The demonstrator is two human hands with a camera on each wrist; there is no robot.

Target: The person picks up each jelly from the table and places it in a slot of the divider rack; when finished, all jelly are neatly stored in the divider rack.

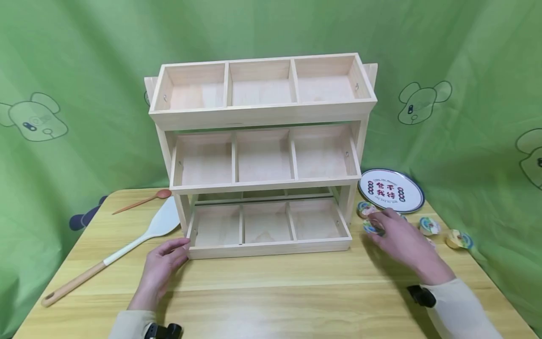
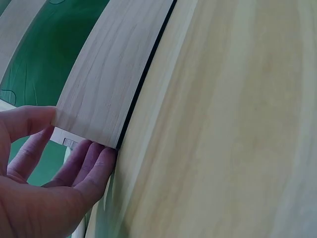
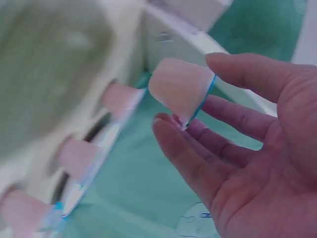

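A three-tier wooden rack [image 1: 262, 117] with divided trays stands on the table. At the front left corner of its bottom tray [image 1: 271, 247] is my left hand [image 1: 161, 268]. In the left wrist view the thumb [image 2: 34, 119] touches one edge of the tray's end and bent fingertips [image 2: 104, 158] touch the other. My right hand [image 1: 406, 245], to the right of the rack, pinches a small jelly cup [image 3: 178, 87] by its blue-edged lid between thumb and fingers. More jelly cups [image 1: 429, 226] lie around this hand, one of them [image 1: 458, 239] tipped on its side.
A white oval plate [image 1: 391, 190] with a dark rim and red characters is behind the right hand. Left of the rack lie a long white spatula [image 1: 163, 219] with a wooden handle and a small reddish spoon [image 1: 163, 193]. A green curtain [image 1: 262, 28] hangs behind the table.
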